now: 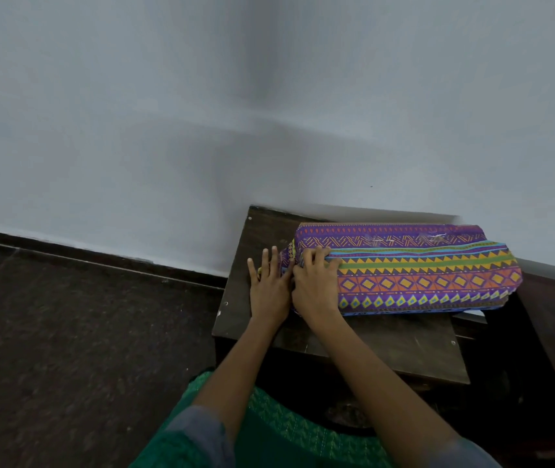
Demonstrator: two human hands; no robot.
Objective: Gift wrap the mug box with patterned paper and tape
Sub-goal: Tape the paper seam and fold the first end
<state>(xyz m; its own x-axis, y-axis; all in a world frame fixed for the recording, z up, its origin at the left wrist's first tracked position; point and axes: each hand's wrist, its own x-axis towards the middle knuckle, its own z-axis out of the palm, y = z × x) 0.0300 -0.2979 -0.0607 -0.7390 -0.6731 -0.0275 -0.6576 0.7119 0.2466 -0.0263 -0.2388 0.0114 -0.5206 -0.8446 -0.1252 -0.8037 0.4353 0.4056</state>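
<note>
Dark table (387, 346) against wall | left hand (269, 285) flat, right hand (316, 285) gripping wrapped box (421, 271)

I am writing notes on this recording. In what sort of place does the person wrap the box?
Probably a room in a home, not a workshop. The wrapped box lies on a small dark wooden table pushed against a plain painted wall, with a dark floor beside it.

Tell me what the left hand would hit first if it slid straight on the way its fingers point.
Probably nothing on the table: the left hand points along bare wood toward the wall, which it would likely meet first. Depth is unclear.
</note>
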